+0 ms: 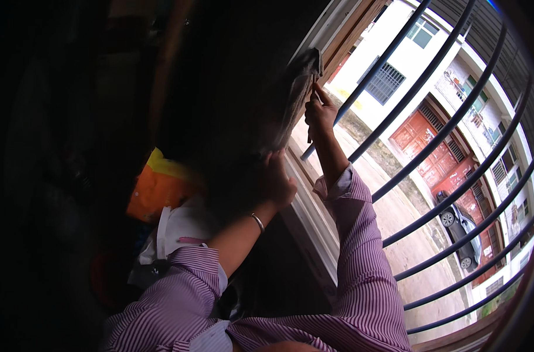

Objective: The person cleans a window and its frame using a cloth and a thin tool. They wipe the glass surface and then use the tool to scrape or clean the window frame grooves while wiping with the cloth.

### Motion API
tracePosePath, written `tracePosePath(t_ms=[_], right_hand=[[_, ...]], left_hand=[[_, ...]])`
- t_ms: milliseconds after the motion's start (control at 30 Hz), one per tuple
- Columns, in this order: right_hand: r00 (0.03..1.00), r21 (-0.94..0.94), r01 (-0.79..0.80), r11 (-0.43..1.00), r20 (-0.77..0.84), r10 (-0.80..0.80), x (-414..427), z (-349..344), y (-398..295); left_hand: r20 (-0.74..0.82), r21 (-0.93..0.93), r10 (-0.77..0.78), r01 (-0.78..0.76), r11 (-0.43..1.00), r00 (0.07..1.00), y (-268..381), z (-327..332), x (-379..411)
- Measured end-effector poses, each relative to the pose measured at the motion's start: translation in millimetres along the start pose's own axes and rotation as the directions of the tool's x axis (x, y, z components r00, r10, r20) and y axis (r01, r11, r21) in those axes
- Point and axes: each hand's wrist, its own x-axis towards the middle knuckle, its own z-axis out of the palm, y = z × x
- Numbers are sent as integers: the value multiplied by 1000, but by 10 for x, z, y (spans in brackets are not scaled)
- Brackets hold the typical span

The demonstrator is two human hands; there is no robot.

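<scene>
My right hand (322, 113) grips a thin, slender tool (314, 82) beside the window bars. Its upper tip meets the edge of a dark grey-brown cloth (298, 88), perhaps a garment, and a short end shows below my fist. The exact kind of tool cannot be made out. Lower down, my left hand (281, 180) is at the bottom end of the same cloth, its fingers bent around it in shadow. A silver bangle (258, 223) circles my left wrist. Most of the cloth's left side is lost in darkness.
A pale window frame (313, 215) runs diagonally beside my arms, with dark bars (410, 94) across the opening. Left of my forearm are an orange and yellow packet (157, 191) and a white bag (183, 224). Outside, a car (460, 233) stands before red doors (425, 141).
</scene>
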Motion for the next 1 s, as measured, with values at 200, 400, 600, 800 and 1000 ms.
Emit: tracePosePath(t_ms=[200, 400, 600, 800, 1000], right_hand=[[963, -226, 264, 938, 123, -241, 945, -133, -896], [938, -682, 321, 657, 135, -318, 294, -274, -79], [946, -583, 309, 751, 112, -303, 517, -438, -50], [979, -303, 203, 931, 60, -194, 600, -178, -324], [865, -147, 501, 853, 87, -493, 383, -62, -6]], left_hand=[[94, 125, -19, 7, 992, 995, 80, -111, 19], [36, -16, 65, -65, 998, 997, -125, 146, 1], [-41, 19, 21, -21, 1000, 999, -172, 290, 9], [-45, 85, 78, -74, 994, 996, -266, 206, 21], [-5, 110, 32, -31, 993, 999, -274, 205, -20]])
